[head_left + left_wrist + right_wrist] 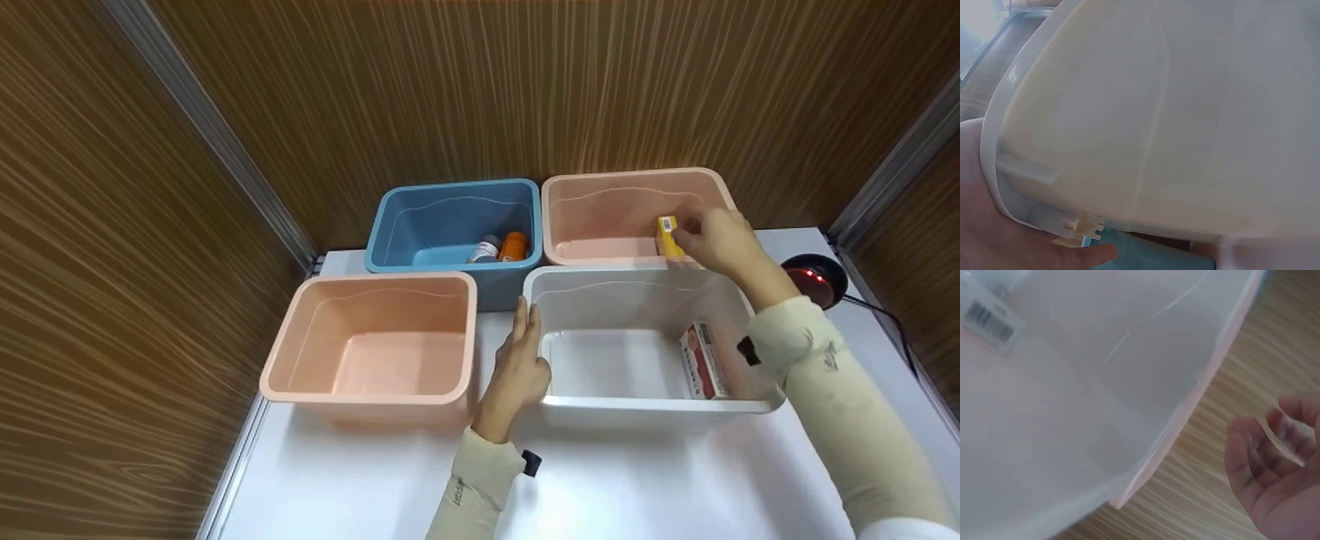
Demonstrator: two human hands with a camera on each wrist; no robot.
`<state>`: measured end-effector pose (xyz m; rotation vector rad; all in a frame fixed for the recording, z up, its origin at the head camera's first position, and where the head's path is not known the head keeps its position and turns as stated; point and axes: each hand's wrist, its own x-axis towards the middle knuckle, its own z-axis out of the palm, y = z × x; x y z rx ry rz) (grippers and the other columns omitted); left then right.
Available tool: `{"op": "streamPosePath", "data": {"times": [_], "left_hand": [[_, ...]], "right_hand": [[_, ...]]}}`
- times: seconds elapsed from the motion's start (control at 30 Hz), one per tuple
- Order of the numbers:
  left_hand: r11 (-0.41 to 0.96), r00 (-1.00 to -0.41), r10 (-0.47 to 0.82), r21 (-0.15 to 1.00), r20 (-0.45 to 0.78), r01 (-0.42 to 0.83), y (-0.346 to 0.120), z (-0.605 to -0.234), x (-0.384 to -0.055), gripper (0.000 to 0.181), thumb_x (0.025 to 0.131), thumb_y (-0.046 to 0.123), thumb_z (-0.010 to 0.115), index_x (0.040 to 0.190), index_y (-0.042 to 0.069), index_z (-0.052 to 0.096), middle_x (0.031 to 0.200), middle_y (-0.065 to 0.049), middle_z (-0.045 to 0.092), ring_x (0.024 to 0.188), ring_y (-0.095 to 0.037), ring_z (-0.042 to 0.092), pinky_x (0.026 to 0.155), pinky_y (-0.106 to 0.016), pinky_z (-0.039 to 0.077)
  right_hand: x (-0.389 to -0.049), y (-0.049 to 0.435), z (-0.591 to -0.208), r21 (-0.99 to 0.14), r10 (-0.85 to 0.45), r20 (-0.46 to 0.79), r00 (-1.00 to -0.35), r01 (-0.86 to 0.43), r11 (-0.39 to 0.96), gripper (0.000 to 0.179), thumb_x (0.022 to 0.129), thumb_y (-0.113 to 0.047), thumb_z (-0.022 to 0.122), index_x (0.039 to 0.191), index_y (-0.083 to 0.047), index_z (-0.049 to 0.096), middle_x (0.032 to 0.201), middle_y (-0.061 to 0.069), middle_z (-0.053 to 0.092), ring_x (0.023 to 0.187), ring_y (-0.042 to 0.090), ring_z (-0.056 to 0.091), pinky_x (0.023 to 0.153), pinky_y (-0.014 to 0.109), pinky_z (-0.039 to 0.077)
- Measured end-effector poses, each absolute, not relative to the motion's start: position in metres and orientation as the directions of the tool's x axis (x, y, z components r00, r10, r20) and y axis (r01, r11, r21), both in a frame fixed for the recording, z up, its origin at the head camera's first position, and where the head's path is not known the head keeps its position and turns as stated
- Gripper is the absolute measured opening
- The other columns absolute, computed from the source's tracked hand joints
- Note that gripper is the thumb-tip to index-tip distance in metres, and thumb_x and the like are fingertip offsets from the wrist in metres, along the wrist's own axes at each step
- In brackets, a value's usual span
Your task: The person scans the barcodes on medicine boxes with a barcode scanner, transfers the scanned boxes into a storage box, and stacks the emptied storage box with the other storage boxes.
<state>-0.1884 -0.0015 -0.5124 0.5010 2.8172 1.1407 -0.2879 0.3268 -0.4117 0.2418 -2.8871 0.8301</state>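
Observation:
In the head view my right hand (721,238) is over the right side of the back pink bin (637,180), beside a small yellow box (666,235) that stands inside it. The right wrist view shows that hand (1280,489) with loosely bent fingers, the thumb apart and nothing between them. My left hand (516,369) rests against the left rim of the white bin (645,406), fingers straight. A red-and-white carton (703,361) leans on that bin's right wall. In the left wrist view, part of the left hand (1010,236) lies along the outer rim.
A blue bin (442,268) at the back holds an orange bottle (514,247) and a white-labelled bottle (486,248). Another pink bin (367,398) stands at front left. A black device (816,280) with red lights and a cable sits at right. Wood-grain panels (450,90) enclose the white table (337,465).

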Motion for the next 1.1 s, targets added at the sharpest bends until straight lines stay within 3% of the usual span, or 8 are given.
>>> {"op": "streamPosePath", "data": {"times": [0.2,0.4,0.6,0.77,0.93,1.03,1.1], "left_hand": [[0.664,-0.949,0.309,0.699,0.068,0.267,-0.003,-0.511,-0.189,0.076,0.092,-0.005,0.050,0.161,0.004,0.019,0.169,-0.007,-0.002,0.151,-0.027,0.019,0.114,-0.047,0.029],[0.662,-0.949,0.307,0.701,0.069,0.265,-0.004,-0.512,-0.190,0.076,0.092,-0.005,0.050,0.160,0.003,0.019,0.169,-0.010,0.001,0.150,-0.030,0.021,0.113,-0.050,0.031],[0.664,-0.949,0.309,0.699,0.065,0.264,-0.002,-0.514,-0.189,0.075,0.092,-0.005,0.050,0.160,0.003,0.020,0.169,-0.010,0.001,0.149,-0.031,0.023,0.113,-0.050,0.030],[0.674,-0.944,0.314,0.675,0.105,0.299,-0.002,-0.513,-0.188,0.074,0.090,-0.005,0.048,0.160,0.001,0.022,0.169,-0.012,0.004,0.149,-0.031,0.024,0.110,-0.051,0.034],[0.675,-0.942,0.317,0.673,0.107,0.303,-0.001,-0.513,-0.187,0.074,0.091,-0.004,0.048,0.160,0.001,0.021,0.169,-0.011,0.002,0.150,-0.030,0.022,0.111,-0.051,0.032],[0.671,-0.943,0.315,0.677,0.110,0.303,-0.001,-0.513,-0.187,0.075,0.091,-0.004,0.049,0.160,0.001,0.022,0.169,-0.011,0.003,0.149,-0.030,0.023,0.111,-0.050,0.033],[0.668,-0.942,0.313,0.678,0.118,0.307,-0.002,-0.513,-0.186,0.074,0.090,-0.004,0.049,0.159,0.001,0.022,0.169,-0.012,0.004,0.149,-0.030,0.024,0.111,-0.049,0.034]], "right_hand": [[-0.266,0.331,-0.430,-0.619,-0.290,-0.097,-0.952,-0.170,0.767,0.016,0.098,-0.013,0.062,0.100,0.002,0.068,0.082,0.010,0.063,0.068,0.023,0.060,0.057,0.034,0.049],[-0.262,0.326,-0.463,-0.505,-0.430,-0.223,-0.875,-0.274,0.819,0.019,0.095,-0.011,0.065,0.103,0.004,0.070,0.088,0.009,0.066,0.077,0.022,0.058,0.068,0.040,0.050],[-0.259,0.320,-0.475,-0.416,-0.373,-0.366,-0.853,-0.208,0.885,0.040,0.095,-0.018,0.062,0.126,0.006,0.063,0.116,0.025,0.064,0.099,0.036,0.060,0.091,0.060,0.047],[-0.258,0.319,-0.479,-0.404,-0.347,-0.395,-0.851,-0.178,0.897,0.050,0.094,-0.022,0.065,0.135,0.007,0.057,0.128,0.030,0.059,0.110,0.041,0.057,0.096,0.062,0.043],[-0.256,0.319,-0.476,-0.435,-0.348,-0.434,-0.831,-0.145,0.889,0.050,0.092,-0.017,0.067,0.134,0.008,0.056,0.118,0.030,0.060,0.092,0.033,0.061,0.076,0.047,0.054],[-0.256,0.320,-0.477,-0.442,-0.331,-0.476,-0.815,-0.104,0.891,0.051,0.085,0.001,0.063,0.135,0.008,0.055,0.107,0.023,0.058,0.076,0.025,0.059,0.057,0.032,0.052],[-0.256,0.321,-0.478,-0.443,-0.334,-0.485,-0.808,-0.102,0.891,0.055,0.078,0.008,0.059,0.133,0.010,0.055,0.097,0.019,0.058,0.067,0.021,0.056,0.052,0.028,0.048]]}}
